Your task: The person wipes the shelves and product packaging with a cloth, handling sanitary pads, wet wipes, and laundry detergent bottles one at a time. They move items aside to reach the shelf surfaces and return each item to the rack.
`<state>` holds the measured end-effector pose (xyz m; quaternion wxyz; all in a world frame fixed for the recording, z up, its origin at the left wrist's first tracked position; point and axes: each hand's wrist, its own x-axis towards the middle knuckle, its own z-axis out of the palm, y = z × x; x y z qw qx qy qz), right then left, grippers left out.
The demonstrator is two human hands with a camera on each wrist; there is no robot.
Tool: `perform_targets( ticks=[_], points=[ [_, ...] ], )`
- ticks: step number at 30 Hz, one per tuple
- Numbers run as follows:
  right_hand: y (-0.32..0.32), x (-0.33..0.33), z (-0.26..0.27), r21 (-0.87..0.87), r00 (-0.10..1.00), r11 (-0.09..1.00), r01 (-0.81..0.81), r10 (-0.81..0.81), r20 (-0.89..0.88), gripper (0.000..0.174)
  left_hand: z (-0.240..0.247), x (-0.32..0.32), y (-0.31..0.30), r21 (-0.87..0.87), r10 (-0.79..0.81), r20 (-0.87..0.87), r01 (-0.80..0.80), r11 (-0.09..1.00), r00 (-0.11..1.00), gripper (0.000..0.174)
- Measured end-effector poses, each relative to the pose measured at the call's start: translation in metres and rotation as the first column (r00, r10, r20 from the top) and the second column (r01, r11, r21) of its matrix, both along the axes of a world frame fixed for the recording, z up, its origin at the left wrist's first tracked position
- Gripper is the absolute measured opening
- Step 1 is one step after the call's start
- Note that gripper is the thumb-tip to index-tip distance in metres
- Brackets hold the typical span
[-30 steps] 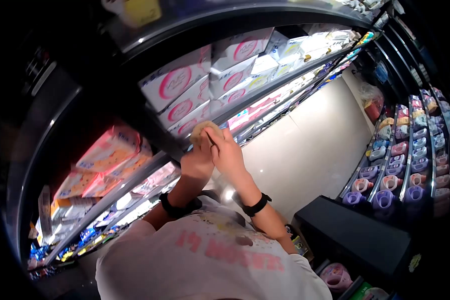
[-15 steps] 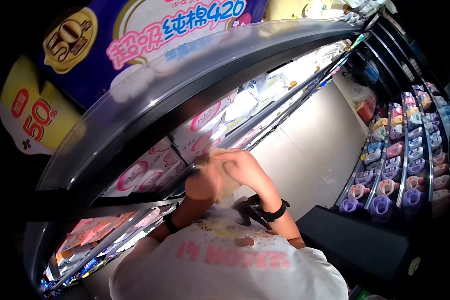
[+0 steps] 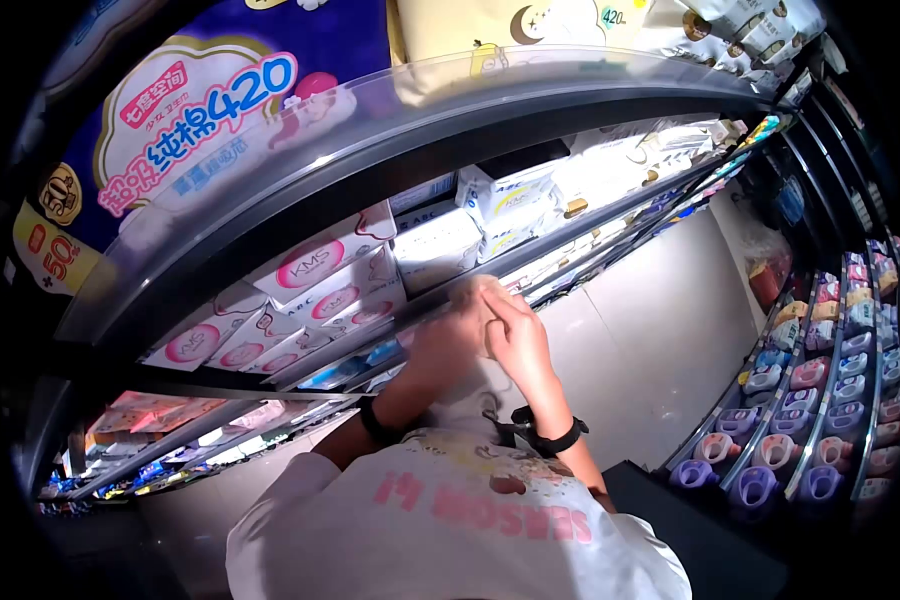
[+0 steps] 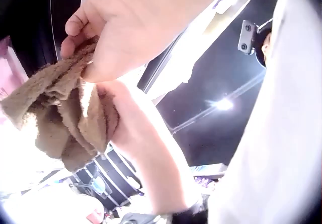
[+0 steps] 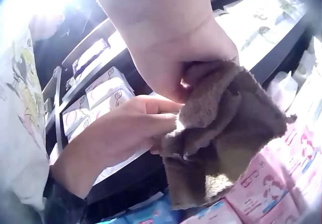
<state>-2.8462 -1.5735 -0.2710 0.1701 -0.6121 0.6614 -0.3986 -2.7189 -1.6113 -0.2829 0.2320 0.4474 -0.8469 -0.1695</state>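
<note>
A brown, fuzzy-textured cloth (image 4: pixel 40 95) is bunched between both hands, its loose folds hanging down in the left wrist view. My left hand (image 3: pixel 440 345), blurred in the head view, grips one part of it; the left wrist view shows thumb and curled fingers around the fabric. Beside it, my right hand (image 3: pixel 522 345) holds the cloth too, with curled fingers. In the right wrist view the left hand (image 5: pixel 115 138) pinches the cloth's near edge, close to the right hand (image 5: pixel 176 48). Both hands are in front of the shelf's edge.
White boxes with pink ovals (image 3: pixel 310 265) line the shelf behind the hands. Above, a curved clear shelf lip (image 3: pixel 300 170) fronts a purple pack (image 3: pixel 200 120). Pink packs (image 5: pixel 266 183) lie lower. Purple-capped bottles (image 3: pixel 755 485) fill racks at right, beyond a pale floor (image 3: pixel 650 320).
The head view has shifted, bringing the upper shelf with the purple pack into sight. Both hands and the cloth appear farther right, still together; the left hand is blurred by motion.
</note>
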Motion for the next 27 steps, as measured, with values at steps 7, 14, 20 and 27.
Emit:
perform_targets(
  ticks=[7,14,20,27],
  points=[
    [-0.007,-0.031,-0.004,-0.110,0.996,0.991,-0.077,0.083,0.045,0.041,0.014,-0.012,0.001,-0.086,-0.093,0.020,0.094,0.992,0.996,0.051],
    [-0.024,0.005,-0.001,-0.073,0.948,0.957,-0.282,0.267,-0.174,0.028,0.002,0.026,0.024,-0.069,0.145,0.047,-0.141,0.988,0.988,0.052],
    [-0.028,0.039,0.004,-0.086,0.834,0.832,-0.548,0.536,-0.129,0.030,0.024,0.063,0.043,-0.075,0.342,-0.081,-0.348,0.935,0.936,0.030],
    [-0.024,0.098,-0.002,0.080,0.716,0.752,-0.654,0.649,-0.257,0.036,0.019,0.108,0.066,-0.035,0.591,-0.014,-0.591,0.806,0.806,0.028]
  ],
)
